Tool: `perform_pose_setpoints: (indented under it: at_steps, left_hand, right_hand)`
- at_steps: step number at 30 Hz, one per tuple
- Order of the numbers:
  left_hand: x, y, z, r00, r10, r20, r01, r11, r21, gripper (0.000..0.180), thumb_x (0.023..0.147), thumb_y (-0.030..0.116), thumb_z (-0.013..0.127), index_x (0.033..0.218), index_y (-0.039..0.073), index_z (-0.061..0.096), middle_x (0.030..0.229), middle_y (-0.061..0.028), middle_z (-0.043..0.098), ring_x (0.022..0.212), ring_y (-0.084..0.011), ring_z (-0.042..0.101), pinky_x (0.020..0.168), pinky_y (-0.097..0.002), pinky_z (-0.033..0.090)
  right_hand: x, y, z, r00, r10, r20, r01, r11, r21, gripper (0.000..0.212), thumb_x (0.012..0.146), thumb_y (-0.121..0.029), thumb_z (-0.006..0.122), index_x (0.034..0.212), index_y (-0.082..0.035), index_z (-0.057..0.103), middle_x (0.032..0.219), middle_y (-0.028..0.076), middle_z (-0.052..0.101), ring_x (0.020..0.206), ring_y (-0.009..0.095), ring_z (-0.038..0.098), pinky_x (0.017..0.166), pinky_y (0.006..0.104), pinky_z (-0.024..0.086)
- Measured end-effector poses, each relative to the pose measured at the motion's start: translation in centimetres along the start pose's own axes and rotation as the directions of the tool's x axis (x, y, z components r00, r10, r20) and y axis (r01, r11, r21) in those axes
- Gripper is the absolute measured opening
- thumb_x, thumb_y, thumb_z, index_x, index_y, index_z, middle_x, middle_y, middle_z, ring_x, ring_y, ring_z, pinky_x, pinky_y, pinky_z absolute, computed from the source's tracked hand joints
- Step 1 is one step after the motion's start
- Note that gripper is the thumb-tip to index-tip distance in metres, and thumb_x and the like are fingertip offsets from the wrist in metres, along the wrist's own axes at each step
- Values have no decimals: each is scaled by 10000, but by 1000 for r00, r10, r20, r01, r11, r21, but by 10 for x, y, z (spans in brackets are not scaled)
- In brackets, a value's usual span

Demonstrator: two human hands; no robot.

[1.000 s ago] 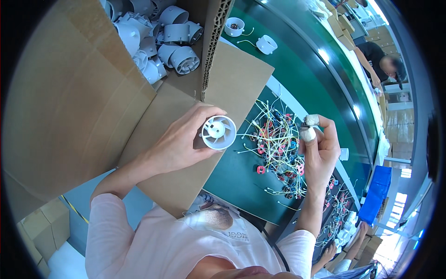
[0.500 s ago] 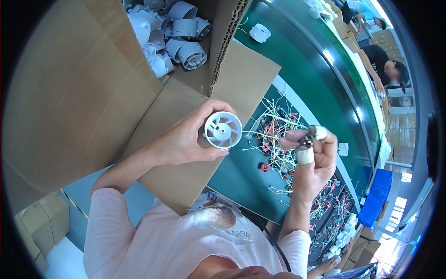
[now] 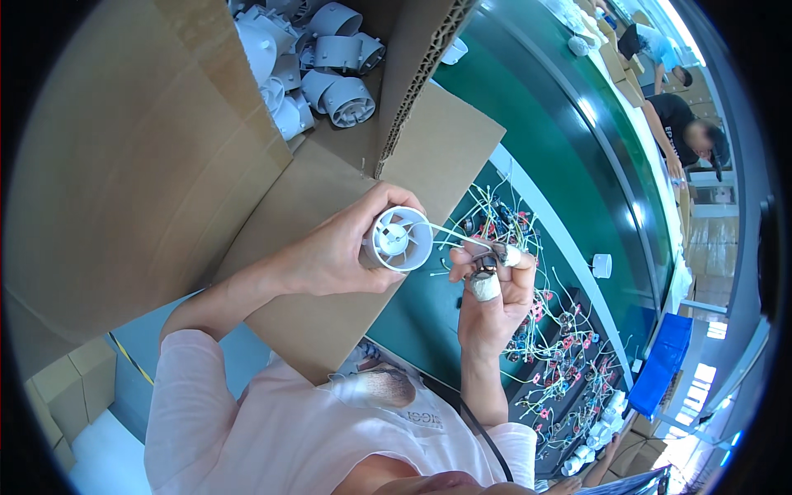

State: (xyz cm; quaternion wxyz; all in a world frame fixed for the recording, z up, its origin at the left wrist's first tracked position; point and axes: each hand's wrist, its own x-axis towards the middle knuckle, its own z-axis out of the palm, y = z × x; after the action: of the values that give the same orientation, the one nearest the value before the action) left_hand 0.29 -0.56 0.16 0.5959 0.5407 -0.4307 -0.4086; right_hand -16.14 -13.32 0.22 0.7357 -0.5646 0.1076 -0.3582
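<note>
My left hand (image 3: 334,247) is wrapped round a white cylindrical fan housing (image 3: 393,239), its open end with a spoked hub facing up. To its right, my right hand (image 3: 487,322) pinches a small dark motor coil (image 3: 485,263) between thumb and forefinger. White tape covers those two fingertips. Pale wires (image 3: 452,234) stretch from the fingers toward the rim of the housing; whether they pass into it I cannot tell. The coil is apart from the housing. Below and beyond the right hand lies a heap of wired coils (image 3: 503,214) with red and black parts.
A cardboard box (image 3: 148,165) at left holds several white housings (image 3: 338,54); its flap (image 3: 445,132) lies beneath my left hand. A green conveyor (image 3: 569,173) curves along the right, carrying a white housing (image 3: 602,266). A blue bin (image 3: 662,363) stands beyond. Other people work at far right.
My right hand has moved left with the coil, closer to the housing. My left hand keeps its hold, nearly in place. The housings on the conveyor appear shifted.
</note>
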Motion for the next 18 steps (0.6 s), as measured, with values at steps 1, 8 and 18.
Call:
perform_pose_setpoints:
  at_steps: [1,8,18]
  left_hand:
    - [0,0,0,1000,8,-1,-8,1000,3,608,669,22,679,1216,49,415,1126,-49,494,1094,-133,503,953,-289,404]
    - [1,-2,0,999,-33,10,33,998,-56,618,678,37,685,1230,39,407,1136,-46,485,1098,-118,492,950,-276,397]
    - [-3,2,1,993,96,-70,-74,962,261,583,712,77,745,1211,81,444,1136,-86,515,1111,-225,510,1009,-388,353]
  right_hand:
    - [0,2,-1,1000,4,-7,-4,1000,6,314,883,-141,641,1098,-6,455,1069,245,622,933,305,660,694,345,537]
    - [2,15,0,999,1,-42,-1,1000,5,265,891,-76,607,1096,9,462,1102,230,608,958,300,652,770,355,534]
    - [4,-21,-14,966,132,220,-67,958,-280,263,831,31,584,1093,36,568,1060,161,627,910,219,650,796,316,504]
